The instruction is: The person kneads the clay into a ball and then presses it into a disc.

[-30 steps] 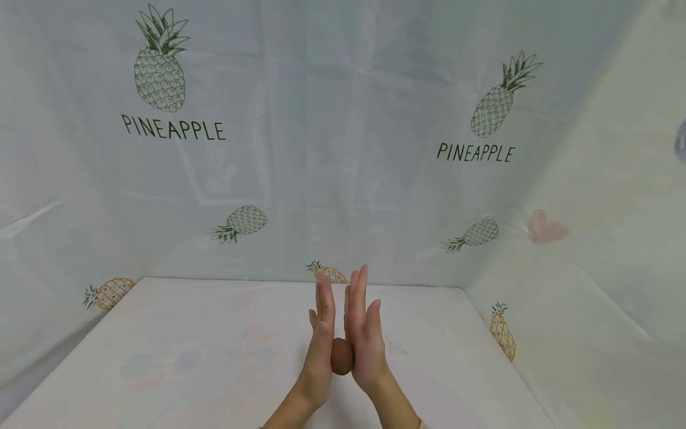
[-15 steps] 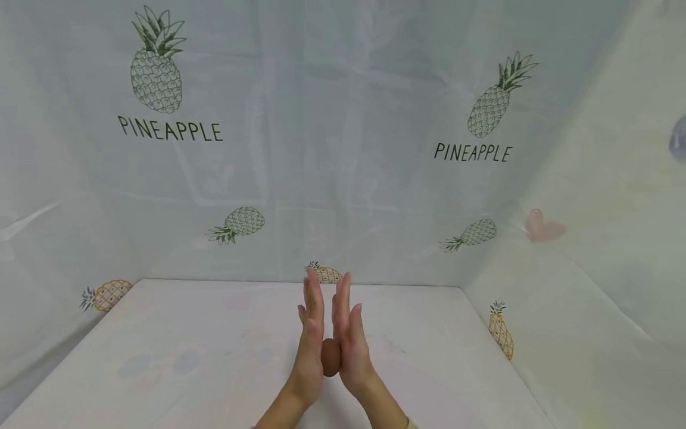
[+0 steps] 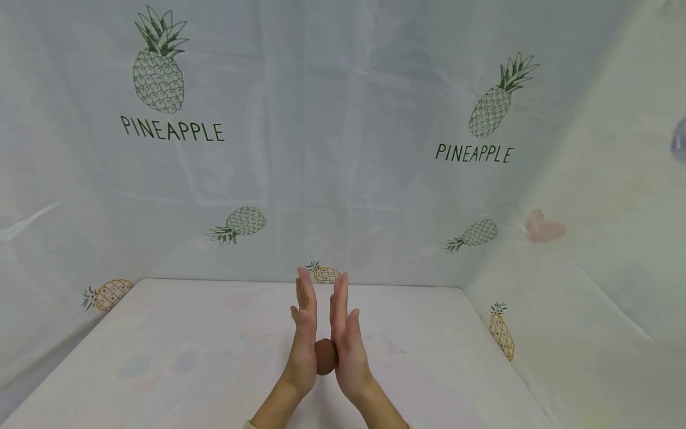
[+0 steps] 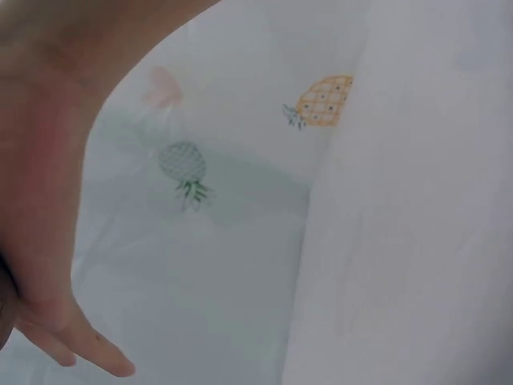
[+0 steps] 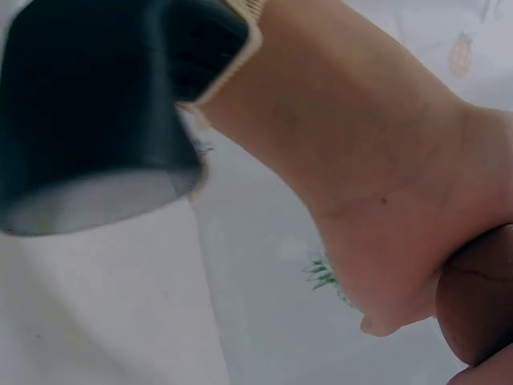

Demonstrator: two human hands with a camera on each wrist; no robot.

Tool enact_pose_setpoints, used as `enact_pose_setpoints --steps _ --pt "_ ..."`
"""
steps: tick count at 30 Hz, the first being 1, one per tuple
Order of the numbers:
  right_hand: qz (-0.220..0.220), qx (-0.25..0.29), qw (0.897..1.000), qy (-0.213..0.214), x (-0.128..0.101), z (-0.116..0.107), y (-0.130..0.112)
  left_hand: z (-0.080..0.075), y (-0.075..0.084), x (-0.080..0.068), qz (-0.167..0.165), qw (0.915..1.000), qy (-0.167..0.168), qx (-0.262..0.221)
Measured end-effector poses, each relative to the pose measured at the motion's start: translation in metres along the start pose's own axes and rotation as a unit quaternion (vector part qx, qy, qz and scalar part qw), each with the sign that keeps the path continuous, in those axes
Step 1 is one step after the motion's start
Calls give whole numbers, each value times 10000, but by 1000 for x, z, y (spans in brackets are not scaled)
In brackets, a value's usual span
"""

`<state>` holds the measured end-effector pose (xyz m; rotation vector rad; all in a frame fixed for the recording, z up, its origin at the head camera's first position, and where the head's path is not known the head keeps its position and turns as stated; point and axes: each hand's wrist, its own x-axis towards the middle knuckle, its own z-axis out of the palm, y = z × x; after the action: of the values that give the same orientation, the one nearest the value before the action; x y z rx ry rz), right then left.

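A small round brown ball of clay-like material [image 3: 325, 356] is pressed between the palms of the left hand [image 3: 302, 342] and the right hand [image 3: 346, 345], above the white cloth-covered table [image 3: 187, 357]. Both hands are held upright with fingers straight and pointing away from the person; the ball is gripped by flat palms only, no finger being curled round it. In the right wrist view the ball [image 5: 474, 305] is seen lodged against the heel of the right hand [image 5: 385, 200], beside a dark blurred object [image 5: 96, 104] close to the lens. In the left wrist view only the edge of the left hand [image 4: 44, 216] is shown, fingers extended. A pale curtain printed with pineapples and the word PINEAPPLE [image 3: 171, 128] is hung behind and beside the table.
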<state>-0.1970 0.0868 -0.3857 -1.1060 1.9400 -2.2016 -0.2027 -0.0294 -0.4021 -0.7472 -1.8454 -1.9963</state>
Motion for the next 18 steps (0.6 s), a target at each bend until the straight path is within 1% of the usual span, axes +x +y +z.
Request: enact_pose_setpoints --steps 7,10,14,18 --pt "119 -40 9991 414 0 -14 -6 16 -5 -6 16 9993 -371 -33" --pt "167 13 9982 574 0 -19 -6 21 -5 -9 -58 9989 -464 -96" --pt "251 82 9969 735 0 -25 -2 27 -1 -13 6 9986 -520 -68" --pt "290 259 9967 716 2 -27 2 29 7 -16 203 9983 -546 -66"
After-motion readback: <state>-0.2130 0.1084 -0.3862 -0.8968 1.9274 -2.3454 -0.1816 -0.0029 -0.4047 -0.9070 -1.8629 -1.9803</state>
